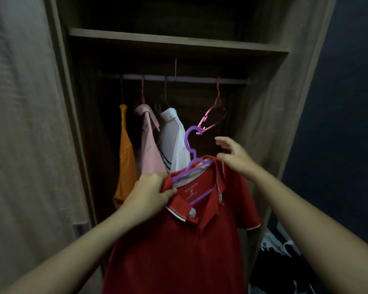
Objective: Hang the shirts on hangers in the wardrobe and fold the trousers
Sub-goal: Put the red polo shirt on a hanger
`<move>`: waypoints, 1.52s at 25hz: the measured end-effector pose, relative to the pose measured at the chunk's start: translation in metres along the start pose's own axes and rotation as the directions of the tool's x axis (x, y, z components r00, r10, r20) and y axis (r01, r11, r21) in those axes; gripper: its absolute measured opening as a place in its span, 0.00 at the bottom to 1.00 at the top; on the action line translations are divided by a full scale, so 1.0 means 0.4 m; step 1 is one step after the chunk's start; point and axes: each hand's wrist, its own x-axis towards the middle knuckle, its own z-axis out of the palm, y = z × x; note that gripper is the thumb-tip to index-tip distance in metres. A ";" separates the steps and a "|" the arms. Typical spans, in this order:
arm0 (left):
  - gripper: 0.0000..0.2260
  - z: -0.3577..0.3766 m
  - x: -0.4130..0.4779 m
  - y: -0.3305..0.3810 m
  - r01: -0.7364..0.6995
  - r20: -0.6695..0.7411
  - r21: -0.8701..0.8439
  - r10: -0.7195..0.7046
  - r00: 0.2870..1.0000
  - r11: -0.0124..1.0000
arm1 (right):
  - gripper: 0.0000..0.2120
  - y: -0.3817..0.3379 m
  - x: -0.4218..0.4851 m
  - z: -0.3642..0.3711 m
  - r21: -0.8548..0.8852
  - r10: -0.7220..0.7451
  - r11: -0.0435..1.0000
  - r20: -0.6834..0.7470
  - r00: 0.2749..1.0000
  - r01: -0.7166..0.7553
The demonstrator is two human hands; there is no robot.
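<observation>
A red polo shirt [179, 240] hangs on a purple hanger [190, 151] held in front of the open wardrobe. My left hand [151, 192] grips the shirt's left shoulder and collar. My right hand [234, 155] rests at the shirt's right shoulder with fingers spread, thumb and forefinger near the fabric. The hanger's hook is below the rail [185, 79], not on it. On the rail hang an orange shirt [125, 158], a pink shirt [150, 149] and a white shirt [173, 136].
An empty pink hanger [212, 115] hangs from the rail at the right, just behind the purple hook. A shelf [176, 42] spans the wardrobe above the rail. The wardrobe door [26, 124] stands at the left. Dark clothes [278, 251] lie low at the right.
</observation>
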 end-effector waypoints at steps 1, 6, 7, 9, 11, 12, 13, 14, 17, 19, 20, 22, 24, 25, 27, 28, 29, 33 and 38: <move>0.09 0.018 0.021 0.003 0.035 -0.010 -0.005 -0.035 0.999 0.999 | 0.23 0.006 0.037 0.004 0.048 0.053 0.998 -0.087 0.995 -0.049; 0.10 0.091 0.127 0.023 0.199 -0.043 -0.029 -0.200 0.979 0.980 | 0.30 -0.009 0.228 0.041 0.117 0.246 0.966 -0.161 0.956 -0.229; 0.10 0.105 0.145 0.027 0.221 -0.051 -0.014 -0.222 0.974 0.975 | 0.33 -0.024 0.261 0.048 0.146 0.264 0.959 -0.136 0.955 -0.244; 0.10 0.133 0.174 0.033 0.251 -0.062 0.014 -0.249 0.966 0.968 | 0.41 -0.038 0.331 0.065 0.191 0.291 0.944 -0.099 0.952 -0.269; 0.10 0.162 0.203 0.035 0.274 -0.070 0.021 -0.272 0.960 0.961 | 0.42 -0.019 0.398 0.084 0.197 0.334 0.929 -0.076 0.940 -0.314; 0.10 0.174 0.217 0.036 0.288 -0.071 0.034 -0.285 0.956 0.957 | 0.38 -0.003 0.423 0.090 0.208 0.359 0.918 -0.081 0.930 -0.336; 0.10 0.184 0.229 0.040 0.305 -0.068 0.051 -0.301 0.951 0.951 | 0.35 0.000 0.417 0.087 0.220 0.385 0.909 -0.112 0.916 -0.355; 0.10 0.194 0.242 0.044 0.318 -0.066 0.065 -0.314 0.947 0.946 | 0.32 -0.003 0.399 0.080 0.205 0.405 0.906 -0.163 0.900 -0.370; 0.11 0.213 0.288 0.070 0.325 -0.060 0.133 -0.319 0.946 0.937 | 0.24 0.012 0.361 0.036 0.050 0.388 0.918 -0.313 0.867 -0.393; 0.11 0.205 0.333 0.102 0.323 -0.085 0.213 -0.312 0.946 0.922 | 0.23 0.036 0.355 0.000 -0.030 0.329 0.931 -0.359 0.874 -0.363; 0.10 0.193 0.362 0.118 0.328 -0.103 0.238 -0.312 0.945 0.914 | 0.22 0.044 0.357 -0.016 -0.073 0.291 0.938 -0.358 0.887 -0.338; 0.10 0.162 0.436 0.152 0.324 -0.135 0.268 -0.297 0.945 0.907 | 0.23 0.048 0.351 -0.044 -0.165 0.235 0.940 -0.320 0.918 -0.298; 0.11 0.125 0.516 0.188 0.299 -0.152 0.330 -0.262 0.953 0.895 | 0.23 0.048 0.343 -0.069 -0.247 0.190 0.932 -0.289 0.938 -0.265; 0.13 0.106 0.552 0.205 0.293 -0.151 0.369 -0.254 0.955 0.882 | 0.23 0.047 0.338 -0.079 -0.270 0.180 0.929 -0.269 0.946 -0.253; 0.15 0.070 0.619 0.233 0.334 -0.150 0.387 -0.299 0.942 0.859 | 0.25 0.052 0.334 -0.097 -0.293 0.159 0.929 -0.233 0.959 -0.225; 0.15 0.056 0.648 0.240 0.359 -0.149 0.391 -0.327 0.933 0.848 | 0.26 0.055 0.333 -0.106 -0.296 0.145 0.932 -0.218 0.965 -0.207; 0.15 0.046 0.678 0.243 0.365 -0.147 0.404 -0.334 0.931 0.839 | 0.27 0.060 0.334 -0.112 -0.296 0.127 0.937 -0.201 0.971 -0.184; 0.15 0.029 0.777 0.234 0.366 -0.167 0.453 -0.326 0.930 0.813 | 0.29 0.078 0.343 -0.134 -0.295 0.112 0.945 -0.120 0.986 -0.143; 0.15 0.041 0.845 0.217 0.422 -0.199 0.353 -0.374 0.906 0.835 | 0.30 0.091 0.346 -0.149 -0.365 0.090 0.924 -0.075 0.993 -0.112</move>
